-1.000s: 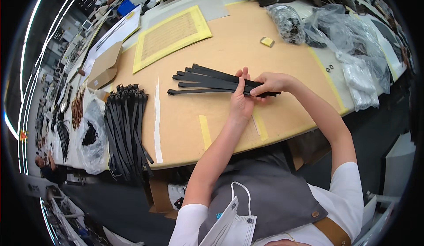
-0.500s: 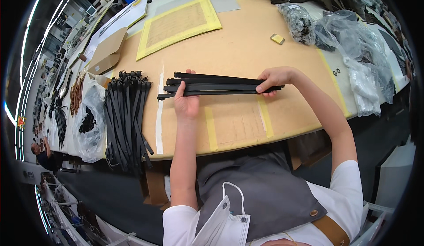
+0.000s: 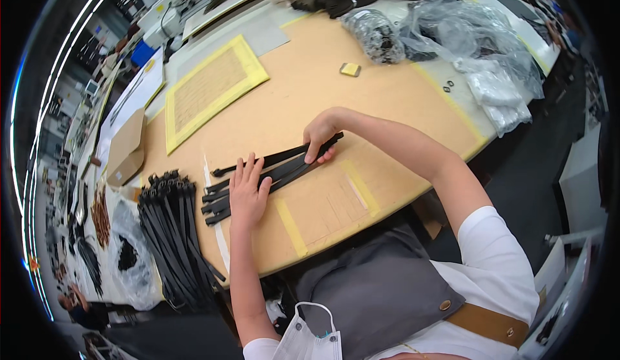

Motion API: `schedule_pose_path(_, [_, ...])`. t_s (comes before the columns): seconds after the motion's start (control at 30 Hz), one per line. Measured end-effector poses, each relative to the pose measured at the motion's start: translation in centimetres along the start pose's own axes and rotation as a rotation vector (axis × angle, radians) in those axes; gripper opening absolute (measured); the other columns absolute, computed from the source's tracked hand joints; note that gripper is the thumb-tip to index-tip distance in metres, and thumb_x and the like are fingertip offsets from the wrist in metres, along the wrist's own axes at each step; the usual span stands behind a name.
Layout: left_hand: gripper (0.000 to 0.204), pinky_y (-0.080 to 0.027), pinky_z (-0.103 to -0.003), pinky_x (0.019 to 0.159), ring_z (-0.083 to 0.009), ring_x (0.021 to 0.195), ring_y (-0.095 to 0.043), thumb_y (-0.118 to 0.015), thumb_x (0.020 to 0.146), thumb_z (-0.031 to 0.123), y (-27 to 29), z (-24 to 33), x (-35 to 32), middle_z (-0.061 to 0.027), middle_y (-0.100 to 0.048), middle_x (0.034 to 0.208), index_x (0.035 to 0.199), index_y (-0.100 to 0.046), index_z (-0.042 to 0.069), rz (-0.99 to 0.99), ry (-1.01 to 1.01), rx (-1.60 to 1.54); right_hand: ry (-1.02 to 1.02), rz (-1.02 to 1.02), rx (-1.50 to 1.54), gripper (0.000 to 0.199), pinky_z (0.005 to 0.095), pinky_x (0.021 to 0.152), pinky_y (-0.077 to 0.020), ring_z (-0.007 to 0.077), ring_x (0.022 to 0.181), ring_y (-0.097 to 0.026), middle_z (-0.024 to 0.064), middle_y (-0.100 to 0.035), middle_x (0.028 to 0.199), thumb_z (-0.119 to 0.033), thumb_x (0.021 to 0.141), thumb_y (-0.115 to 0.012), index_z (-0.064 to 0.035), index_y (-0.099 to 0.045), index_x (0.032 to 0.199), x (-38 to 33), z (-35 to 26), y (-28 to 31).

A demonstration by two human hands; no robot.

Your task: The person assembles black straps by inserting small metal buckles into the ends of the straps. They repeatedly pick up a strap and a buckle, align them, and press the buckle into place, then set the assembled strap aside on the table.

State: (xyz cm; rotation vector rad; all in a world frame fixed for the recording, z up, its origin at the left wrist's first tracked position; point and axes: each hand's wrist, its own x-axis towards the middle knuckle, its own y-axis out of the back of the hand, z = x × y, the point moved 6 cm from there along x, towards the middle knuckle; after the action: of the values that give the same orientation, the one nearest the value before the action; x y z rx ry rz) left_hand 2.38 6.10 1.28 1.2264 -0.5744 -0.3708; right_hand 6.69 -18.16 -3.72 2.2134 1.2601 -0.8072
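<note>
Several flat black straps (image 3: 289, 170) lie slantwise over the tan tabletop, their left ends fanned apart and their right ends gathered. My left hand (image 3: 247, 195) rests palm down across them near the fanned ends, fingers stretched out. At the gathered ends, my right hand (image 3: 321, 141) pinches the straps between thumb and fingers. To the left of my left hand, a thick pile of similar black straps (image 3: 169, 227) with buckle-like ends hangs partly over the table's front edge.
A yellow-taped board (image 3: 255, 69) lies farther back, with a brown cardboard piece (image 3: 127, 147) to its left. Clear plastic bags (image 3: 494, 92) cover the right side. A small yellow block (image 3: 349, 70) sits mid-table. Another person (image 3: 81, 308) is at the far left.
The straps have come down onto the table, and their left ends have spread. My left hand has turned from gripping underneath to lying flat on top. The view has shifted.
</note>
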Motion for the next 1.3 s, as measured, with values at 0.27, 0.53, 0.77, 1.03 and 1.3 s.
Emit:
schedule_pose_path(0.27, [0.061,-0.019,-0.048,0.126,-0.0303,0.157,-0.025,-0.044,0.107,0.046,-2.7,-1.4,0.5,-0.0070,-0.034,0.168,0.158,-0.041,0.012,-0.126,0.130,0.128,0.146,0.977,-0.059,0.036,0.0398,0.085,-0.0578,0.0272,0.098,-0.071,0.0155,-0.073,0.107,-0.036,0.094,-0.073,-0.0025,-0.072,0.108,-7.5,4.2,9.5])
schedule_pose_path(0.53, [0.062,-0.016,-0.054,0.126,-0.0382,0.152,-0.027,-0.045,0.107,0.041,-2.7,-0.1,-0.7,-0.0165,-0.035,0.162,0.158,-0.038,0.006,-0.161,0.231,0.126,0.226,1.692,-0.248,0.022,0.0429,0.112,-0.0409,0.0332,0.128,-0.051,0.0131,-0.063,0.125,-0.014,0.093,-0.068,-0.0108,-0.070,0.115,-8.8,11.9,15.5])
schedule_pose_path(0.77, [0.062,-0.013,-0.054,0.126,-0.0350,0.153,-0.026,-0.047,0.106,0.039,-3.3,-0.2,-0.2,-0.0181,-0.037,0.157,0.158,-0.039,0.005,-0.115,0.182,0.091,0.195,1.845,-0.166,0.018,0.0417,0.107,-0.0455,0.0315,0.124,-0.055,0.0104,-0.063,0.123,-0.011,0.098,-0.058,-0.0105,-0.070,0.111,-8.8,12.6,20.5])
schedule_pose_path(1.03, [0.061,-0.016,-0.052,0.123,-0.0308,0.148,-0.031,-0.049,0.105,0.037,-2.7,0.4,0.2,-0.0167,-0.038,0.154,0.157,-0.042,0.007,-0.112,0.219,0.109,0.254,1.917,-0.264,0.021,0.0422,0.106,-0.0462,0.0324,0.123,-0.055,0.0112,-0.063,0.120,-0.009,0.097,-0.055,-0.0096,-0.070,0.112,-8.8,12.5,21.5])
schedule_pose_path(1.3, [0.061,-0.017,-0.056,0.122,-0.0305,0.148,-0.033,-0.049,0.104,0.039,-2.7,0.3,0.2,-0.0143,-0.035,0.157,0.156,-0.042,0.007,-0.127,0.214,0.085,0.156,1.628,-0.557,0.040,0.0432,0.103,-0.0475,0.0367,0.116,-0.054,0.0200,-0.060,0.119,-0.029,0.088,-0.069,-0.0047,-0.065,0.119,-9.9,11.1,11.9])
